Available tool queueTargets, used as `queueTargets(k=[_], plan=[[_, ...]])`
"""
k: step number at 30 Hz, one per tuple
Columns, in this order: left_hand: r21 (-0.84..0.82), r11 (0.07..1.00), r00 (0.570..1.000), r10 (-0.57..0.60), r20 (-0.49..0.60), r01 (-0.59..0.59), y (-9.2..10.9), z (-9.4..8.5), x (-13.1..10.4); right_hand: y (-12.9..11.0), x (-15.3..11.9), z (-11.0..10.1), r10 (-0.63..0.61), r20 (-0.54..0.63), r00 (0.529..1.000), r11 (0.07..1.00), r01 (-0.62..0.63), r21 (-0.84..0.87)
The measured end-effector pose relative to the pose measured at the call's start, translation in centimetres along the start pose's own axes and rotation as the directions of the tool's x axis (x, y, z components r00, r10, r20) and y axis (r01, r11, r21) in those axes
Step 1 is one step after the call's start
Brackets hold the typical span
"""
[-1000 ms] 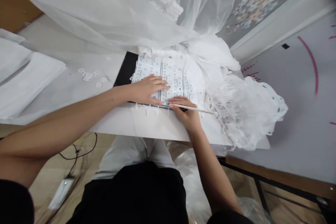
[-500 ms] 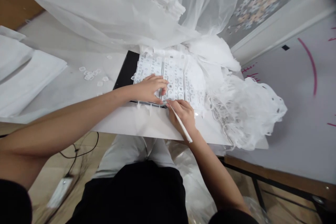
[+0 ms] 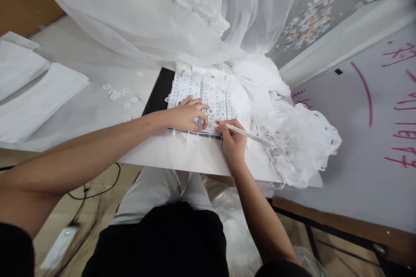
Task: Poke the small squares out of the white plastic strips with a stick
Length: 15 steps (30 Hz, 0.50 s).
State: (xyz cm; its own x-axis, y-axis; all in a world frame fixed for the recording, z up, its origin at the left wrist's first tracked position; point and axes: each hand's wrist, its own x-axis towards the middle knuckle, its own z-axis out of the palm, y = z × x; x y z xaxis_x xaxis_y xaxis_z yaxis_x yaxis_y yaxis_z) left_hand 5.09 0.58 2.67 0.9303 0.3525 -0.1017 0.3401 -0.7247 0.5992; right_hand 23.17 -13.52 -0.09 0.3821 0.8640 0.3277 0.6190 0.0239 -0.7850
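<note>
A white sheet (image 3: 211,84) with rows of cut or printed shapes lies on a black board (image 3: 160,88) near the table's front edge. My left hand (image 3: 191,114) rests on the sheet with its fingers spread and the thumb bent near the index finger. In my right hand (image 3: 234,136) is a slim white pen-like stick (image 3: 250,134), pinched near its left end, which is at the sheet's lower edge. The stick slants down to the right over the table. Small white strips (image 3: 186,135) hang off the sheet's front edge.
A tangled heap of white offcuts (image 3: 302,143) sits right of the sheet. Small cut pieces (image 3: 115,94) are scattered to the left, beside folded white sheets (image 3: 55,95). Sheer white fabric (image 3: 130,17) drapes behind. A whiteboard (image 3: 351,138) with red writing stands at right.
My right hand has moved a little to the right, away from my left hand. The stick has swung from pointing down along the wrist to pointing right. My left hand stays on the sheet.
</note>
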Motion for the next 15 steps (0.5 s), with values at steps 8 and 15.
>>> queueTargets(k=[8, 15], plan=[[0.035, 0.969, 0.967, 0.246, -0.07, -0.244, -1.6, 0.5, -0.1, 3.5, -0.7, -4.6, 0.02, 0.05, 0.999, 0.984, -0.029, 0.177], [0.067, 0.957, 0.956, 0.287, -0.062, -0.282, -1.5, 0.7, 0.0, 3.5, -0.6, -4.6, -0.048, 0.159, 0.986, 0.995, 0.034, 0.09]])
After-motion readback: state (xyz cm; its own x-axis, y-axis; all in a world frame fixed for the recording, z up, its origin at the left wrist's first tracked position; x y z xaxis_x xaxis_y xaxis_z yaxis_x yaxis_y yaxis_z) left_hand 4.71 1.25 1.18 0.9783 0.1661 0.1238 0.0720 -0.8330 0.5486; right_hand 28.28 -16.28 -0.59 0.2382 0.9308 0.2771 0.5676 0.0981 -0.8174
